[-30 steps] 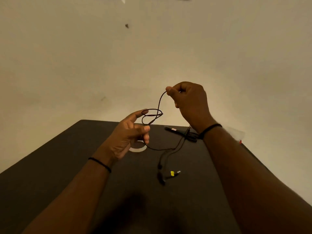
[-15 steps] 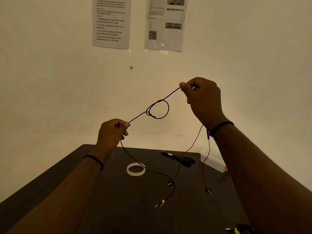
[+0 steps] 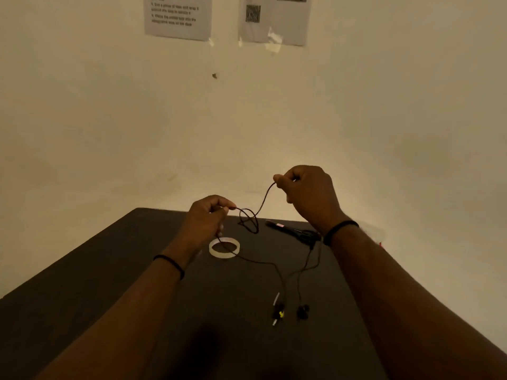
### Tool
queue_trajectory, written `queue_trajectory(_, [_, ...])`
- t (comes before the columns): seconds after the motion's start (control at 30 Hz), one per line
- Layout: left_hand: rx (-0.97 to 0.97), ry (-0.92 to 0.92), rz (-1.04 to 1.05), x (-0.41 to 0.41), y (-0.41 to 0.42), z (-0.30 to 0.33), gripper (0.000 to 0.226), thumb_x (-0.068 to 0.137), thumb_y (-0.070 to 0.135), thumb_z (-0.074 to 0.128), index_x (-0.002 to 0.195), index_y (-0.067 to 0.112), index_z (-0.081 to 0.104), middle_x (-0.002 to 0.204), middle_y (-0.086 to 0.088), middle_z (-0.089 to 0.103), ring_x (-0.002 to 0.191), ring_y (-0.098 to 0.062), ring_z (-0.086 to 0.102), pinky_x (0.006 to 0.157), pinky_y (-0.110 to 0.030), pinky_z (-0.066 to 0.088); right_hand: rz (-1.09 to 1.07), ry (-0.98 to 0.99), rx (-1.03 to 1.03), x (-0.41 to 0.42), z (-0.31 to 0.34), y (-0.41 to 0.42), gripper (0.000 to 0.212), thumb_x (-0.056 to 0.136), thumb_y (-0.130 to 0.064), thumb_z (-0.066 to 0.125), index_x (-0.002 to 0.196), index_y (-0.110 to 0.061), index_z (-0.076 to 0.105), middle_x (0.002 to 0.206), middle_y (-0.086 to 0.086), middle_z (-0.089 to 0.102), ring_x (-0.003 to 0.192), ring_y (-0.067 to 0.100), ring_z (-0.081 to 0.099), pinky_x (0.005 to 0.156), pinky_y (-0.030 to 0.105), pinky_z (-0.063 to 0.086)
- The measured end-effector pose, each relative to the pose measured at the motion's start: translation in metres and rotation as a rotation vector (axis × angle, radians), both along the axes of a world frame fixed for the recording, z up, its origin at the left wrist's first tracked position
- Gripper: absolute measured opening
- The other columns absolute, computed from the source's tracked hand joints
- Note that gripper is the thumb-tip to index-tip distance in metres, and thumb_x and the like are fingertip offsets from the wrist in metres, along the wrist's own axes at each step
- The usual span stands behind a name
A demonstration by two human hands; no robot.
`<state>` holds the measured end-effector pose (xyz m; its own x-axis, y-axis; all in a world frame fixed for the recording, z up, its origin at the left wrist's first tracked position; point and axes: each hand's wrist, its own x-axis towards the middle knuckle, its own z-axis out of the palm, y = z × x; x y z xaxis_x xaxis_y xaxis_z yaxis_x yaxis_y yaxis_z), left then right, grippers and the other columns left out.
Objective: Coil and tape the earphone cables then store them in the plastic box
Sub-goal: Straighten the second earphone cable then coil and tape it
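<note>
A thin black earphone cable (image 3: 262,204) runs between my two hands above the dark table (image 3: 82,283). My left hand (image 3: 207,218) pinches one part of it, and my right hand (image 3: 308,193) pinches a higher part. Between them the cable forms a small hanging loop (image 3: 249,222). The rest trails down onto the table, ending in the earbuds (image 3: 302,311) and a plug with a yellow mark (image 3: 278,314). A roll of clear tape (image 3: 224,248) lies under my left hand. No plastic box can be made out clearly.
Black scissors (image 3: 295,231) lie on the table near my right wrist. Something pale and translucent (image 3: 371,231) sits at the table's right edge behind my right arm. Two printed sheets (image 3: 178,16) hang on the wall ahead.
Both hands have dropped lower and moved closer together. The taut cable between them has gone slack, and its loop now hangs down. The earbuds and plug have settled on the table.
</note>
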<state>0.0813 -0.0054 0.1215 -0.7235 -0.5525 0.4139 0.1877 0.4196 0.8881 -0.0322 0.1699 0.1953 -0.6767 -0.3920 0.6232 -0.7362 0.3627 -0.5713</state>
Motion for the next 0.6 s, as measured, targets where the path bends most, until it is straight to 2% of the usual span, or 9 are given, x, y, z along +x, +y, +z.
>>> queue_trajectory(0.1, [-0.061, -0.042, -0.024, -0.008, -0.001, -0.027, 0.021, 0.098, 0.008, 0.051, 0.097, 0.015, 0.071, 0.077, 0.001, 0.063, 0.055, -0.001, 0.052, 0.049, -0.013, 0.042, -0.011, -0.083, 0.041, -0.011, -0.033, -0.003, 0.031, 0.092, -0.043, 0.062, 0.074, -0.019, 0.069, 0.063, -0.006, 0.065, 0.061, 0.008, 0.061, 0.059, 0.024, 0.042])
queue_trajectory(0.17, [-0.096, -0.080, -0.088, -0.016, -0.003, -0.044, 0.020, 0.097, 0.010, 0.053, 0.097, 0.017, 0.072, 0.091, -0.004, 0.069, 0.075, -0.003, 0.063, 0.062, -0.016, 0.051, -0.015, -0.143, 0.067, -0.018, -0.056, -0.007, 0.032, 0.092, -0.042, 0.062, 0.074, -0.017, 0.069, 0.069, -0.006, 0.067, 0.065, 0.008, 0.062, 0.058, 0.024, 0.042])
queue_trajectory(0.23, [-0.178, -0.111, -0.111, -0.022, -0.006, -0.062, 0.019, 0.095, 0.011, 0.057, 0.096, 0.022, 0.072, 0.094, 0.000, 0.071, 0.089, -0.011, 0.066, 0.079, -0.027, 0.055, -0.006, -0.200, 0.083, -0.023, -0.080, -0.012, 0.035, 0.093, -0.042, 0.061, 0.074, -0.014, 0.070, 0.069, -0.001, 0.068, 0.065, 0.013, 0.062, 0.060, 0.026, 0.047])
queue_trajectory(0.33, [-0.270, -0.132, -0.037, -0.029, -0.004, -0.085, 0.009, 0.091, 0.018, 0.062, 0.094, 0.026, 0.063, 0.086, -0.001, 0.065, 0.080, -0.014, 0.062, 0.074, -0.031, 0.052, 0.014, -0.268, 0.092, -0.026, -0.110, -0.017, 0.036, 0.094, -0.041, 0.059, 0.075, -0.013, 0.071, 0.061, 0.001, 0.064, 0.057, 0.012, 0.057, 0.059, 0.028, 0.048])
queue_trajectory(0.4, [-0.359, -0.182, 0.013, -0.033, -0.005, -0.094, 0.007, 0.089, 0.028, 0.064, 0.092, 0.028, 0.057, 0.088, 0.003, 0.063, 0.081, -0.011, 0.060, 0.072, -0.030, 0.051, 0.020, -0.302, 0.092, -0.029, -0.126, -0.021, 0.035, 0.095, -0.040, 0.059, 0.074, -0.014, 0.070, 0.060, -0.001, 0.062, 0.055, 0.011, 0.056, 0.061, 0.028, 0.050])
queue_trajectory(0.5, [-0.548, -0.276, 0.015, -0.035, -0.009, -0.098, 0.019, 0.083, 0.043, 0.069, 0.092, 0.032, 0.056, 0.093, 0.011, 0.058, 0.084, -0.005, 0.056, 0.070, -0.024, 0.049, 0.007, -0.346, 0.119, -0.035, -0.145, -0.027, 0.032, 0.095, -0.040, 0.058, 0.071, -0.020, 0.067, 0.062, -0.002, 0.063, 0.060, 0.010, 0.059, 0.067, 0.029, 0.053])
queue_trajectory(0.6, [-0.678, -0.327, 0.027, -0.036, -0.010, -0.100, 0.030, 0.074, 0.053, 0.073, 0.095, 0.037, 0.058, 0.099, 0.015, 0.054, 0.088, -0.004, 0.054, 0.070, -0.021, 0.048, -0.002, -0.396, 0.090, -0.040, -0.159, -0.029, 0.032, 0.094, -0.041, 0.059, 0.069, -0.023, 0.066, 0.061, -0.002, 0.062, 0.058, 0.008, 0.058, 0.067, 0.031, 0.054])
